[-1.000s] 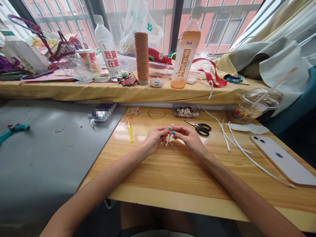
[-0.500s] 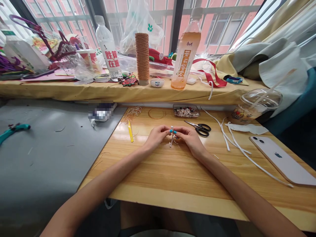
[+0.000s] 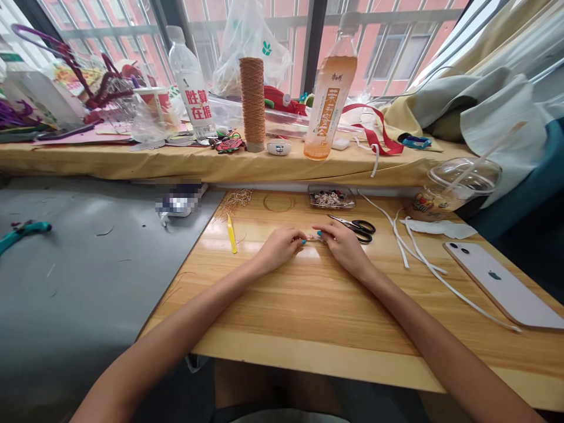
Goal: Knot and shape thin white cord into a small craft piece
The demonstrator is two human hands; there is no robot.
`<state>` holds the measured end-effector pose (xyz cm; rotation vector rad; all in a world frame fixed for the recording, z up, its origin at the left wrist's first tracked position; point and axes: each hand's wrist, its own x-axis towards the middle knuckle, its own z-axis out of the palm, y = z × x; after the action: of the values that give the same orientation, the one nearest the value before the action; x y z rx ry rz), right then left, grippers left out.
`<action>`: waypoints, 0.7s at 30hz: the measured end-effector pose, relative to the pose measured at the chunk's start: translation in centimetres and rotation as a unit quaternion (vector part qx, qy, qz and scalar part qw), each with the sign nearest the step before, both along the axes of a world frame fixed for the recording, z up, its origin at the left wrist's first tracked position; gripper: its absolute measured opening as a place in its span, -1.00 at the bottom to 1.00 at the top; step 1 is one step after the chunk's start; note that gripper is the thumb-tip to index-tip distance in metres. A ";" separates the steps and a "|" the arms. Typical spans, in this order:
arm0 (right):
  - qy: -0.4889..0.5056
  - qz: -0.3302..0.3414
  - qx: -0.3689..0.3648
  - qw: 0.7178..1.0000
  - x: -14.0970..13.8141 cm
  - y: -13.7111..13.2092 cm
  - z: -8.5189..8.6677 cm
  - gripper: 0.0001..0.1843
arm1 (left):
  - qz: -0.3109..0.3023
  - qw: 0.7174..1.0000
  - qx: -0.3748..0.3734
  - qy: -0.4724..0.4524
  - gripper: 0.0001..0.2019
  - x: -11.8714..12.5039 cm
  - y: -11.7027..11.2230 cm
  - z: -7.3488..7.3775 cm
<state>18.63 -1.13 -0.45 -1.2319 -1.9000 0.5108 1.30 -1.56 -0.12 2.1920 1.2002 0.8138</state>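
Note:
Between my hands a small, pale strip of cord [image 3: 312, 237] lies sideways, its detail too small to make out. My left hand [image 3: 284, 244] is closed in a pinch on the strip's left end. At the other end, the fingers of my right hand [image 3: 338, 239] close on it, the index finger reaching over the top. Black-handled scissors [image 3: 363, 228] lie just beyond my right hand. Left of my left hand, yellow tweezers [image 3: 232, 234] rest on the wooden table [image 3: 282, 311].
A clear box of small pieces [image 3: 331, 197] stands behind my hands. To the right lie white cords [image 3: 418, 252], a phone [image 3: 502, 285] and a plastic cup [image 3: 449, 188]. Bottles [image 3: 328, 100] and a spool of brown cord [image 3: 252, 106] line the sill. Teal-handled pliers [image 3: 26, 234] sit far left.
The pale strip has turned from upright to sideways between my fingers. My hands have moved slightly apart, and my right index finger has lifted over it.

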 end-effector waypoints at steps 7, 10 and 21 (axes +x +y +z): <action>0.084 0.011 -0.100 0.991 0.2 0.3 0.5 -0.89 | -0.030 0.999 0.018 0.033 -0.77 0.1 -0.3 -0.2; 0.182 0.015 -0.222 0.958 0.0 0.2 0.8 -0.86 | -0.027 0.999 0.026 0.035 -0.74 0.2 -0.4 -0.2; 0.336 0.061 -0.381 0.859 0.6 0.0 1.4 -0.80 | -0.018 0.997 0.051 0.062 -0.75 0.2 -0.3 -0.2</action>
<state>19.24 -1.15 0.94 -1.1563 -1.1756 1.6402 1.52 -1.88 -0.32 2.3694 1.1985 0.7501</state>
